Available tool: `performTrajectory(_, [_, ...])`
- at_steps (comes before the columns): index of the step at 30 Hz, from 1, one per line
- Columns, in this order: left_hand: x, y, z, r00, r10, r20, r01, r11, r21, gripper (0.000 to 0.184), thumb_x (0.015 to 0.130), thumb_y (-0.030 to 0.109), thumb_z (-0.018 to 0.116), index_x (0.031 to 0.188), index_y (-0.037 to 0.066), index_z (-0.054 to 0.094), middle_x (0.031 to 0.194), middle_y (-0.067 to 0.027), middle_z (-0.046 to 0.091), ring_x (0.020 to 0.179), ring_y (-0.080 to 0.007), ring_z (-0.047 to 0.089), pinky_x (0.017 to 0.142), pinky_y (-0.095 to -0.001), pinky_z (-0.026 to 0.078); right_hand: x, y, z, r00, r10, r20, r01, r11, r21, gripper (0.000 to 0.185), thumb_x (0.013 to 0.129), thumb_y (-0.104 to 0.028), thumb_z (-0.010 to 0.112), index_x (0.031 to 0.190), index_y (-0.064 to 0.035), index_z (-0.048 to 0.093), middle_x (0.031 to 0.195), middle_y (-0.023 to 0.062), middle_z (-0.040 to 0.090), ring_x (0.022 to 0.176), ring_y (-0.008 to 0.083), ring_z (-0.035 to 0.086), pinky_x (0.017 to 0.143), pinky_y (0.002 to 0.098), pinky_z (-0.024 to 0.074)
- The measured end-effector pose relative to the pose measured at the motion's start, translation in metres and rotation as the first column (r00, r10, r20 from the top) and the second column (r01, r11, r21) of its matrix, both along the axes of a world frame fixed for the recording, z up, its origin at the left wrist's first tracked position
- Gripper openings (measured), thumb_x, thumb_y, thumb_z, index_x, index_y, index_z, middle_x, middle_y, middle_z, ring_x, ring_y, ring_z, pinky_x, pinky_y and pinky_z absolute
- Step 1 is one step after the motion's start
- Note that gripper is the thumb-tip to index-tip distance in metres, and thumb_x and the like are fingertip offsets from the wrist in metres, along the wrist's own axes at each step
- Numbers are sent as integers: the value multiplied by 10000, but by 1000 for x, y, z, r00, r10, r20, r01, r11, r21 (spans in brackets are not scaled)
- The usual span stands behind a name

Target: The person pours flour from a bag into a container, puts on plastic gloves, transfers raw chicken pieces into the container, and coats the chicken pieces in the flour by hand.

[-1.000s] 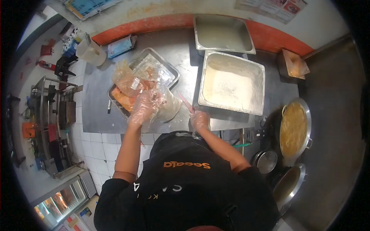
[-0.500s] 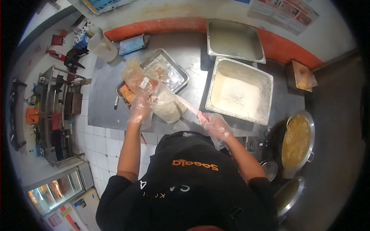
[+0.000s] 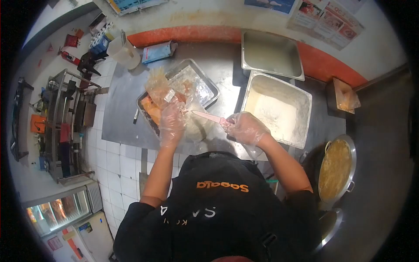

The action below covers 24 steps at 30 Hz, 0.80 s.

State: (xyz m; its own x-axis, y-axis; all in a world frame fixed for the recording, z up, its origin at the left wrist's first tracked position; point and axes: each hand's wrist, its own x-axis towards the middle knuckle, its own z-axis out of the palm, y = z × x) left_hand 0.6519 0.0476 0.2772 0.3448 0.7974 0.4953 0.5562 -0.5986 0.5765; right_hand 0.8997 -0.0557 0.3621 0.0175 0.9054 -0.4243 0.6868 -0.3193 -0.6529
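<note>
Partly hidden by the right grip (image 3: 248, 128) clamped on it, a pink knife (image 3: 211, 117) points its blade toward the left grip (image 3: 172, 121), closed on a plastic bag (image 3: 197, 125) whose inside is hard to make out.

The pink knife (image 3: 211, 117) points leftward by a whitish plastic bag (image 3: 196, 126).

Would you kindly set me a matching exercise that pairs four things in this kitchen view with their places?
Things:
1. Knife
2. Pen
3. Blue packet
4. Powder

Places:
A. Inside a deep metal pan
B. On the table, beside the jug
C. In the person's gloved right hand
D. Just left of the tray

Pairs: 1-C, 2-D, 3-B, 4-A
</note>
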Motion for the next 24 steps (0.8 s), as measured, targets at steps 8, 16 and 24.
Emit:
performTrajectory(8, [15,-9,5,990,60,-127,-64,998,-23,212,744,32,577,951,40,623,948,-181,632,922,-377,589,809,-455,462,-11,0,-11,999,-4,-46,4,1000,-11,404,926,-375,522,975,-6,678,753,223,647,710,342,633,718,421,485])
performTrajectory(16, [23,-16,4,998,44,35,-37,982,-185,237,740,10,581,967,64,616,917,-176,623,909,-374,589,796,-443,461,-13,18,-48,995,86,50,-92,988,125,524,978,-407,374,892,14,674,747,237,635,726,397,620,769,457,496])
performTrajectory(24, [19,-11,-4,998,-55,43,63,975,-213,273,740,-18,568,998,64,601,896,-154,619,867,-337,605,776,-404,473,7,46,-69,955,231,188,-275,926,257,561,961,-467,407,805,6,665,751,242,622,697,381,611,727,455,488])
